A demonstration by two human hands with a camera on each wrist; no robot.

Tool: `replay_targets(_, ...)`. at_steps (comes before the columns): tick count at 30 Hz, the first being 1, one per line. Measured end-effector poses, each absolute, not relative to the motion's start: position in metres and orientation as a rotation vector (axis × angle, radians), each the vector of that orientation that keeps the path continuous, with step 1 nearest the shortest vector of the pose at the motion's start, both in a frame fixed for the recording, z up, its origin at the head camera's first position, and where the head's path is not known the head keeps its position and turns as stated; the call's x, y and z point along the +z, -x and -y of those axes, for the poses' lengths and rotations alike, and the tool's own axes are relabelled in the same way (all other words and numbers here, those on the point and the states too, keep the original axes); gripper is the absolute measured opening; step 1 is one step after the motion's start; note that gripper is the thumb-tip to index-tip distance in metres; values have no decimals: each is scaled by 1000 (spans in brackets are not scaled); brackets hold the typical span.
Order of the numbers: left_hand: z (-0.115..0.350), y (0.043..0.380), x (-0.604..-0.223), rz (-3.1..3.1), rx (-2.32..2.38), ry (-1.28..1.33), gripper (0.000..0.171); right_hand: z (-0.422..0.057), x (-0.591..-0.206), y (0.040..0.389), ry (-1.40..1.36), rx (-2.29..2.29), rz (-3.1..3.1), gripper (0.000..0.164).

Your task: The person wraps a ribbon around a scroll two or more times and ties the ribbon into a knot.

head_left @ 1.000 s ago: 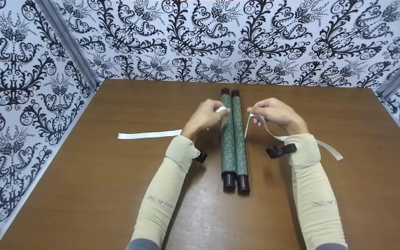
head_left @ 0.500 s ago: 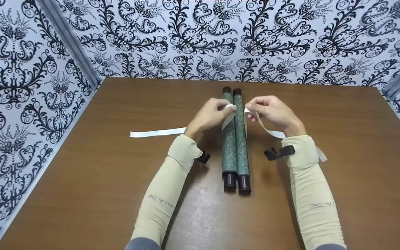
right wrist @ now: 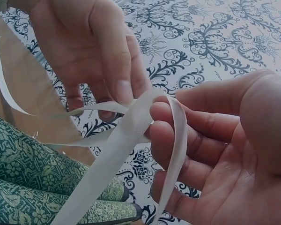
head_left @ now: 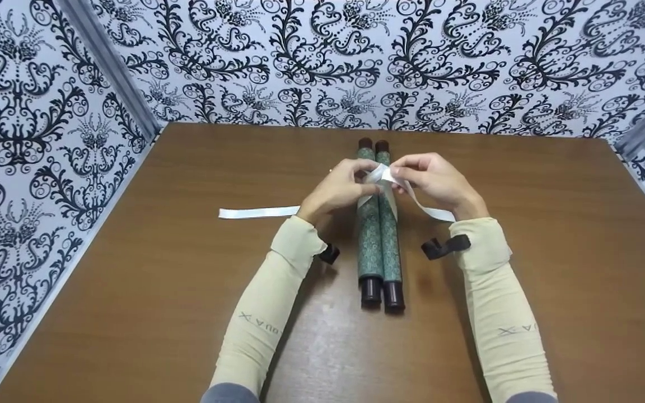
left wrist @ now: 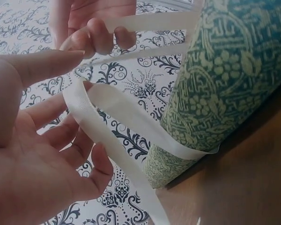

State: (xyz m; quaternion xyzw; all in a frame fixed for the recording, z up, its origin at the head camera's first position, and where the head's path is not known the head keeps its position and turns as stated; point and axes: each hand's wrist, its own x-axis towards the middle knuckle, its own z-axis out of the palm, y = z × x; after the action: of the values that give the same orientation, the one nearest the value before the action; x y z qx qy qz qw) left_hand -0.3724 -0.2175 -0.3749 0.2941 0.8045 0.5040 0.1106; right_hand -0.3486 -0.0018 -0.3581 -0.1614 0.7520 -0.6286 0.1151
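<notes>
Two slim green patterned scroll rolls (head_left: 369, 246) with dark end knobs lie side by side on the table. A white ribbon (left wrist: 126, 164) passes round them, and its two sides meet above the rolls. My left hand (head_left: 338, 187) pinches one side of the ribbon near the thumb and forefinger, over the left roll. Between thumb and forefinger my right hand (head_left: 437, 180) grips the other side, just right of the rolls. In the right wrist view, the two ribbon strands (right wrist: 105, 164) cross close to both sets of fingertips. The ribbon's underside is hidden beneath the rolls.
On the brown wooden table (head_left: 149, 291), a loose ribbon tail (head_left: 258, 212) stretches left from behind the left wrist. Black straps (head_left: 445, 246) hang from the cream sleeves (head_left: 261, 313). Patterned walls (head_left: 322, 61) stand behind and at the sides.
My hands have come together over the rolls, the left moving rightward and the right slightly leftward. Both ribbon tails have drawn inward, and the ribbon's sides now meet above the rolls.
</notes>
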Motion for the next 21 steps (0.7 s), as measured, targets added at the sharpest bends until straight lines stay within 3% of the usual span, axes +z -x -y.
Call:
replay_targets(10, 209, 371, -379, -2568, 1517, -847, 24, 5, -355, 348, 517, -1632, -2472, 27)
replay_targets(21, 208, 372, -383, -2554, 1615, -807, 13, 10, -370, 355, 339, -1725, -2473, 27)
